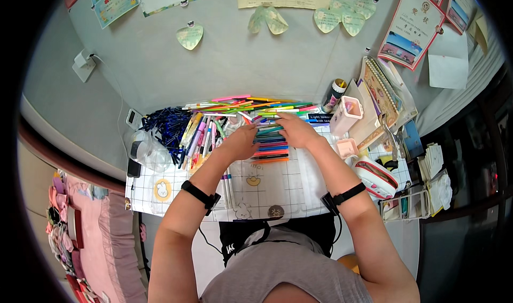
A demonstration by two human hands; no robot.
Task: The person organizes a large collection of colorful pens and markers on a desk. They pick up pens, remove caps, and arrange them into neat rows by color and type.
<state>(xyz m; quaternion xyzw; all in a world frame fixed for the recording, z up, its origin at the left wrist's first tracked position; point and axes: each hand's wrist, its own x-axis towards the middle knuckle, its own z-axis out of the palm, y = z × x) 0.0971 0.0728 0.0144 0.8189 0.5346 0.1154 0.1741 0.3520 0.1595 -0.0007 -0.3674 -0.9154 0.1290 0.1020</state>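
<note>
A row of coloured pens (271, 147) lies side by side on the desk, running from teal at the far end to orange at the near end. My left hand (241, 143) is at the left ends of this row, fingers bent inward. Across from it, my right hand (297, 129) reaches over the right ends at the row's far side, its fingers spread a little. Whether either hand grips a pen is hard to tell, since the fingers hide the contact. Beyond both hands is a loose heap of bright pens (240, 105). Mixed markers and pens (202, 136) lie left of my left hand.
Dark blue pens (166, 128) form a pile at the back left, beside a clear plastic container (154, 152). On the right stand a pink pen holder (347, 116), a dark cylindrical holder (334, 96), upright notebooks (378, 88) and a white pencil case (375, 178).
</note>
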